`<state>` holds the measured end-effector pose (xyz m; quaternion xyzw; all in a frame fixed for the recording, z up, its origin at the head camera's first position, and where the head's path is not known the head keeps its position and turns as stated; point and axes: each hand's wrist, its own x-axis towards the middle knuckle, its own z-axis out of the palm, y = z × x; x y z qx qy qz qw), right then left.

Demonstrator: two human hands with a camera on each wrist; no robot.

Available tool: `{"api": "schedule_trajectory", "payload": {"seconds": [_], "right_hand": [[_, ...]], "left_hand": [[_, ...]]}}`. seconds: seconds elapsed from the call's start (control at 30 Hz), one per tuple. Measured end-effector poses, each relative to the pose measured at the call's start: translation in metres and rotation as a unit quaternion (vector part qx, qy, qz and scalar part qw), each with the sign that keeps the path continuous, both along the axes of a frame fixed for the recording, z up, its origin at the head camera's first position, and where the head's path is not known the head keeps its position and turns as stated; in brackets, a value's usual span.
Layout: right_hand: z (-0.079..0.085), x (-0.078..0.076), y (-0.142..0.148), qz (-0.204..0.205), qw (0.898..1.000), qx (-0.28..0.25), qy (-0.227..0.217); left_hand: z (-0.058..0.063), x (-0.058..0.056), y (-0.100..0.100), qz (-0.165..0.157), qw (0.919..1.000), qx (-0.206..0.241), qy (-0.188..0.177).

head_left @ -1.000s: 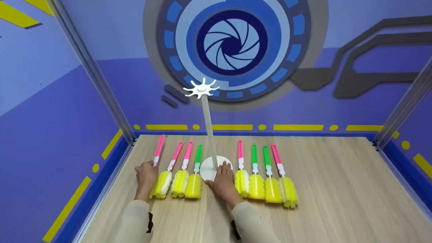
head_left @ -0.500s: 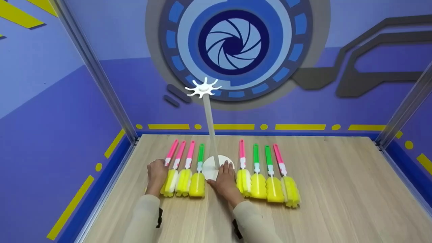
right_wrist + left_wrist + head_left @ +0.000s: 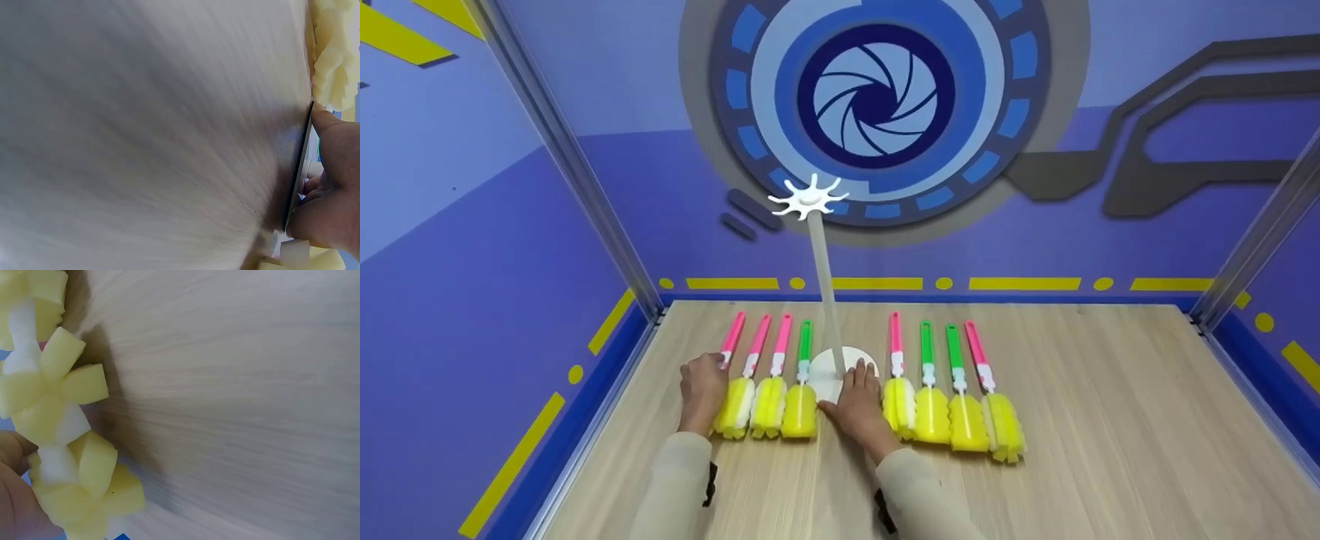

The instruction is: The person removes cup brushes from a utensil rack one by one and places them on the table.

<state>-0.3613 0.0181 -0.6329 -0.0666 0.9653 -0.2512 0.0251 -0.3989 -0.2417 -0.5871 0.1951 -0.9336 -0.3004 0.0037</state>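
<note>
My left hand [image 3: 703, 391] grips the leftmost sponge bottle brush by the lower part of its pink handle [image 3: 733, 331]. Its yellow-and-white sponge head [image 3: 87, 492] is mostly hidden by the hand in the head view, but shows beside the fingers in the left wrist view. A second pink-handled brush [image 3: 737, 405] lies close against it on the right. With fingers extended, my right hand [image 3: 858, 405] rests on the round white base [image 3: 826, 384] of a stand, the thumb at the front edge. A pale pole [image 3: 822, 274] rises from the base to a white top with curved hooks [image 3: 810, 198].
Right of the held brush, another pink-handled brush [image 3: 769, 405] and a green-handled brush [image 3: 800, 410] lie on the wooden table [image 3: 1132, 420]. Several more brushes [image 3: 933, 412] lie right of the base. Printed panels [image 3: 1185, 247] enclose the back and sides.
My left hand has shifted right with its brush, bringing it close to the neighbouring one; the left-hand brushes now lie nearer together. My right hand stays on the base.
</note>
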Motion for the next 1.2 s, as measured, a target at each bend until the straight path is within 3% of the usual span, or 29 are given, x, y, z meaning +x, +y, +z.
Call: {"api": "schedule_trajectory", "payload": {"seconds": [0.33,0.5,0.67,0.83,1.07,1.2], "right_hand": [[0.0,0.001,0.0,0.001,1.0,0.0,-0.007],[-0.004,0.001,-0.001,0.001,1.0,0.013,0.022],[-0.005,-0.001,-0.001,-0.001,0.999,0.025,0.024],[-0.002,-0.002,0.0,0.0,1.0,0.015,0.003],[-0.002,-0.002,0.0,0.0,1.0,0.01,0.006],[0.002,-0.002,-0.001,0.0,1.0,0.005,-0.009]], "left_hand": [[-0.007,-0.002,0.003,-0.029,0.9967,-0.076,0.008],[-0.011,-0.001,0.005,-0.033,0.9944,-0.098,0.023],[-0.012,-0.001,0.006,-0.036,0.9945,-0.099,0.002],[-0.012,-0.002,0.006,-0.061,0.9925,-0.105,-0.012],[-0.009,0.006,0.008,-0.08,0.991,-0.107,0.001],[-0.007,0.011,0.012,-0.092,0.9891,-0.111,0.027]]}}
